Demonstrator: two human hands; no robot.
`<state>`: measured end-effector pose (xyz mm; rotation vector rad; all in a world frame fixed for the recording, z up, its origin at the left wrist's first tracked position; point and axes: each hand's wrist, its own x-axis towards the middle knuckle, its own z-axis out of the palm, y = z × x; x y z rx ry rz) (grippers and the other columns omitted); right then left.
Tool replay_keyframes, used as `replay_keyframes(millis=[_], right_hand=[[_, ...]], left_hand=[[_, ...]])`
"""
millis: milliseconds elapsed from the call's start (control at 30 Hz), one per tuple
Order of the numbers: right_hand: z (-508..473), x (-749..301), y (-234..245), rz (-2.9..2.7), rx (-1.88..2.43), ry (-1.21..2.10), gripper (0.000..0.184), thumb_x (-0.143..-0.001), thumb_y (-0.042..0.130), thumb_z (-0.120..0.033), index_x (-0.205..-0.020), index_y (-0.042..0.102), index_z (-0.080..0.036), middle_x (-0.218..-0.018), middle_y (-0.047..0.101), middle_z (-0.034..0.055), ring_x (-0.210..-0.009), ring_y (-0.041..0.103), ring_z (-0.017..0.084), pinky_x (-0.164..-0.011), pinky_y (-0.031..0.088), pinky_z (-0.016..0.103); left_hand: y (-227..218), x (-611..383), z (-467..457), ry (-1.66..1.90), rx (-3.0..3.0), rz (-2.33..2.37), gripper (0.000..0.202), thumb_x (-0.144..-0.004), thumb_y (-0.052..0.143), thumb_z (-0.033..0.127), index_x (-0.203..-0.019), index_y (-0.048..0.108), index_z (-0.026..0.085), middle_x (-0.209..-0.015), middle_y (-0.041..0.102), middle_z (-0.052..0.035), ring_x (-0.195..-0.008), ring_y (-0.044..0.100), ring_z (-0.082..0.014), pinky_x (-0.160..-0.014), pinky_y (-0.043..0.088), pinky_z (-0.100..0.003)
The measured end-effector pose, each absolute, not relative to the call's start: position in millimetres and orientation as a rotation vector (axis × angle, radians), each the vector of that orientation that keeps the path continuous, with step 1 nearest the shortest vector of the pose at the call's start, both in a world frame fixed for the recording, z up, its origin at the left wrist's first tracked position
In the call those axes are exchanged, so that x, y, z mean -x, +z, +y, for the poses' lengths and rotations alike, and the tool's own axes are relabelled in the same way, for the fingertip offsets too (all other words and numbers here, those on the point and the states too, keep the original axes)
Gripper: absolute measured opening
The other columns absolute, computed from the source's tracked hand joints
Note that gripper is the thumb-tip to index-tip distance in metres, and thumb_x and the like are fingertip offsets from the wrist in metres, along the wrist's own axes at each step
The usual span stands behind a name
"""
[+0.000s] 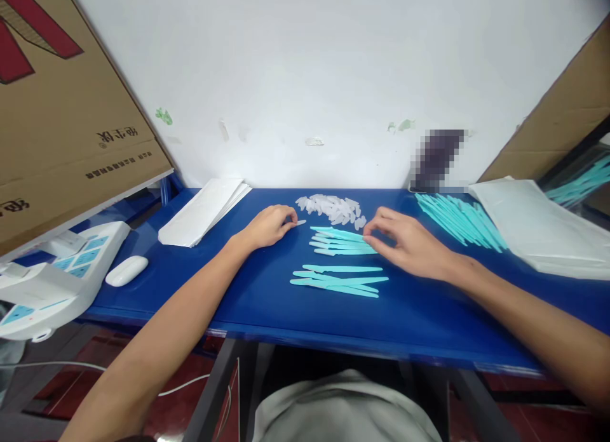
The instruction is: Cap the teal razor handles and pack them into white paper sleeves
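Between the thumb and fingertips of my left hand (272,227) is a small translucent white blade cap (300,222). A loose heap of similar caps (331,207) lies just beyond, toward the wall. My right hand (398,239) pinches the right end of a turquoise eyebrow razor (340,233), whose other end points left. Under and beside it, several more razors (340,244) lie side by side. Closer to me is a second small group of razors (338,281), some of them crossing. Fine detail of the blades is too small to make out.
At the right lies a big pile of turquoise razors (460,220), beside a white plastic bag (548,229). White paper sheets or sleeves (204,210) rest at the left. A white sealing-type device (81,264), a white mouse-shaped object (126,270) and a cardboard box (71,105) flank the blue table (267,308).
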<state>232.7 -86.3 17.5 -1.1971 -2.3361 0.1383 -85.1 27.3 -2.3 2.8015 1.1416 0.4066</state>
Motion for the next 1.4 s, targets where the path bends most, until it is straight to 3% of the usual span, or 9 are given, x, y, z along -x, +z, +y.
replay_keyframes(millis=[200,267,367,500,667,867,1000,1167,1400], right_hand=[[-77,-238,10,-2.271,1.301,0.113,0.027,-0.105,0.035,-0.037,-0.105,0.056,-0.02,-0.092,0.067,0.0085,-0.075,0.061,0.022,-0.07,0.047,0.035],[-74,-240,7,-2.246,1.329,0.12,0.03,-0.106,0.031,-0.036,-0.116,0.055,-0.02,-0.1,0.07,0.0105,-0.08,0.065,0.023,-0.072,0.048,0.036],[-73,-242,5,-2.224,1.351,0.099,0.036,-0.106,0.029,-0.036,-0.126,0.054,-0.02,-0.114,0.071,0.0124,-0.094,0.068,0.026,-0.079,0.05,0.038],[-73,-243,7,-2.244,1.401,0.078,0.041,-0.104,0.035,-0.043,-0.128,0.059,-0.02,-0.107,0.074,0.0112,-0.087,0.069,0.027,-0.074,0.051,0.038],[-72,-241,8,-2.288,1.396,0.075,0.042,-0.104,0.033,-0.039,-0.118,0.068,-0.02,-0.103,0.076,0.0099,-0.087,0.071,0.027,-0.074,0.05,0.036],[-76,-238,9,-2.317,1.465,0.074,0.045,-0.104,0.034,-0.04,-0.121,0.068,-0.018,-0.06,0.066,0.0013,-0.061,0.065,0.023,-0.068,0.046,0.034],[-79,-236,12,-2.305,1.404,0.16,0.044,-0.104,0.035,-0.039,-0.126,0.067,-0.018,-0.08,0.075,0.0055,-0.068,0.068,0.023,-0.064,0.047,0.033],[-80,-234,11,-2.337,1.331,0.119,0.042,-0.104,0.036,-0.035,-0.125,0.068,-0.019,-0.113,0.077,0.0098,-0.094,0.073,0.027,-0.075,0.053,0.036],[-80,-234,11,-2.352,1.339,0.086,0.042,-0.104,0.035,-0.034,-0.125,0.068,-0.019,-0.121,0.075,0.0083,-0.106,0.072,0.028,-0.083,0.054,0.039]], left_hand=[[1,85,21,0.299,-2.845,1.119,0.048,-0.1,0.036,0.025,-0.145,0.05,0.019,-0.106,0.064,-0.0114,-0.096,0.062,-0.0254,-0.083,0.048,-0.035],[1,86,20,0.203,-2.902,1.138,0.052,-0.1,0.033,0.025,-0.149,0.049,0.023,-0.104,0.062,-0.0113,-0.095,0.061,-0.0253,-0.084,0.047,-0.036],[-1,88,21,0.134,-2.911,1.182,0.05,-0.101,0.031,0.03,-0.141,0.059,0.02,-0.104,0.061,-0.0126,-0.095,0.061,-0.0257,-0.087,0.047,-0.037],[-5,94,29,0.221,-2.863,1.219,0.05,-0.1,0.031,0.031,-0.132,0.065,0.014,-0.107,0.064,-0.0143,-0.1,0.061,-0.0268,-0.094,0.047,-0.04],[-2,103,37,0.368,-2.802,1.21,0.038,-0.097,0.044,0.041,-0.109,0.074,0.02,-0.102,0.065,-0.0115,-0.097,0.062,-0.028,-0.09,0.049,-0.041],[5,97,29,0.407,-2.761,1.112,0.024,-0.096,0.052,0.035,-0.097,0.07,0.02,-0.099,0.069,-0.0082,-0.095,0.064,-0.025,-0.086,0.048,-0.038],[8,82,14,0.613,-2.689,1.028,0.021,-0.097,0.054,0.034,-0.098,0.07,0.021,-0.095,0.074,-0.0044,-0.087,0.067,-0.0202,-0.081,0.05,-0.033],[8,70,3,0.783,-2.665,0.96,0.022,-0.097,0.057,0.037,-0.099,0.072,0.021,-0.095,0.076,-0.0042,-0.086,0.069,-0.0193,-0.079,0.052,-0.032],[3,71,5,0.861,-2.629,0.959,0.02,-0.095,0.061,0.035,-0.096,0.076,0.021,-0.092,0.078,-0.0033,-0.083,0.07,-0.0185,-0.075,0.053,-0.031]])
